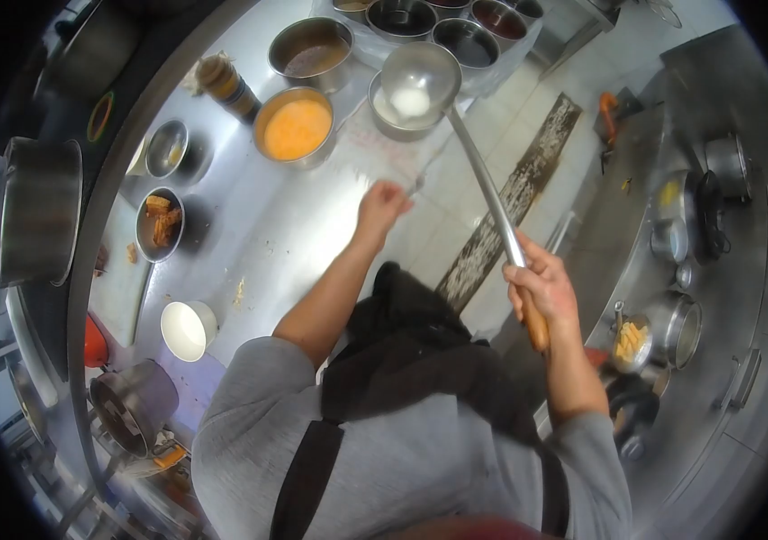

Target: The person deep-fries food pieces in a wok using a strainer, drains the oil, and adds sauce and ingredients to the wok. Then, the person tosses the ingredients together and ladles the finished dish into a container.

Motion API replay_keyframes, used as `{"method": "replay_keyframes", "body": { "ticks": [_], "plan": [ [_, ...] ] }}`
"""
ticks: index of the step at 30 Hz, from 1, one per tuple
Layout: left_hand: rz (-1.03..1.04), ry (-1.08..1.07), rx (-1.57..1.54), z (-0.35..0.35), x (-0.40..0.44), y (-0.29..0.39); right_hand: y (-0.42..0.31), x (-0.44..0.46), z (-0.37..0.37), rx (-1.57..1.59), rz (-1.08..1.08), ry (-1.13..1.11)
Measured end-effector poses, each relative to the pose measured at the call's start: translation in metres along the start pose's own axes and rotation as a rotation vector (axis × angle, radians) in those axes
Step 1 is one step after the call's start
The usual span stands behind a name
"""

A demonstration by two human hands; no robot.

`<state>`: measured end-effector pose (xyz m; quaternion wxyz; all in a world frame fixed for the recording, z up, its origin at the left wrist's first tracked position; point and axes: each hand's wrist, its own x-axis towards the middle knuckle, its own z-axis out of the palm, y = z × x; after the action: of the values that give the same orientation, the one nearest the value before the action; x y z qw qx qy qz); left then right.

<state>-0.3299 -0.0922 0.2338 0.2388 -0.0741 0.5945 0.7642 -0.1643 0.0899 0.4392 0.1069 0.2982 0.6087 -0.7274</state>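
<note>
My right hand (pixel 543 286) is closed around the long ladle (pixel 481 175), by the wooden grip and lower shaft. Its cup is above a pale-filled bowl (pixel 402 135), to the right of my landmark, the orange-filled bowl (pixel 321 155). I judge it stiff, slick on the metal and heavy at the far end; the wood is the surest hold. My left hand (pixel 382 211), nearer me than the landmark, has its fingers drawn in narrow; I cannot tell whether they pinch anything. Left of the landmark is a brown bottle (pixel 226 88); the white tub (pixel 208 324) is nearer me. The smeared steel counter (pixel 267 225) bears the landmark; pale floor tiles (pixel 501 103) show to its right, and a steel worktop with pots farther right.
</note>
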Motion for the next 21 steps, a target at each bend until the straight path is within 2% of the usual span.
{"method": "replay_keyframes", "body": {
  "ticks": [4, 7, 11, 15, 18, 20, 21],
  "plan": [
    [-0.066, -0.119, 0.228, -0.017, -0.022, -0.049, 0.003, -0.001, -0.003, -0.003, -0.022, -0.003],
    [-0.039, -0.119, 0.411, -0.022, -0.034, -0.061, 0.007, -0.002, -0.004, 0.050, -0.026, -0.008],
    [-0.010, -0.127, 0.481, -0.021, -0.036, -0.061, 0.011, -0.005, -0.005, 0.086, -0.043, -0.015],
    [-0.043, -0.125, 0.480, -0.010, -0.039, -0.054, 0.022, -0.014, -0.016, 0.281, -0.054, -0.105],
    [-0.038, -0.237, 0.605, -0.001, -0.046, -0.055, 0.039, -0.034, -0.027, 0.473, -0.095, -0.151],
    [0.005, -0.309, 0.903, 0.004, -0.055, -0.064, 0.052, -0.060, -0.039, 0.596, -0.109, -0.149],
    [0.139, -0.323, 1.004, -0.002, -0.050, -0.089, 0.060, -0.076, -0.048, 0.631, -0.144, -0.089]
  ]
}}
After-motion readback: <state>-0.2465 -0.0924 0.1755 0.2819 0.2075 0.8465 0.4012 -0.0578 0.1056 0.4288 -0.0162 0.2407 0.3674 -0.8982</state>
